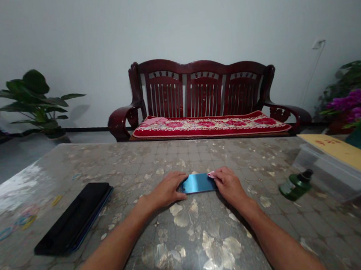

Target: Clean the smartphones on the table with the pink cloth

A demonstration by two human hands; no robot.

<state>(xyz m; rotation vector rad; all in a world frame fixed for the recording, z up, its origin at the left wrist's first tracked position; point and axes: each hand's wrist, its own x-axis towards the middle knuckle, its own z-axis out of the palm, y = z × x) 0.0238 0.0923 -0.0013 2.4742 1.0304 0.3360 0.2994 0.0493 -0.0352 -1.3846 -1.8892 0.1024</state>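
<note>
A blue smartphone (200,183) lies back side up on the patterned tabletop, between my two hands. My left hand (171,187) grips its left end, thumb at the near edge and fingers at the far edge, by the camera lenses. At the right end, my right hand (227,183) pinches a small pinkish-white cloth (211,174) against the phone's back. Most of the cloth is hidden inside the fingers.
Stacked black phones or tablets (75,219) lie to the left, near loose rubber bands (24,218). On the right are a green bottle (297,185) and a clear plastic box (326,171) under a yellow sheet (346,152). A wooden bench (202,94) stands beyond the table (182,152).
</note>
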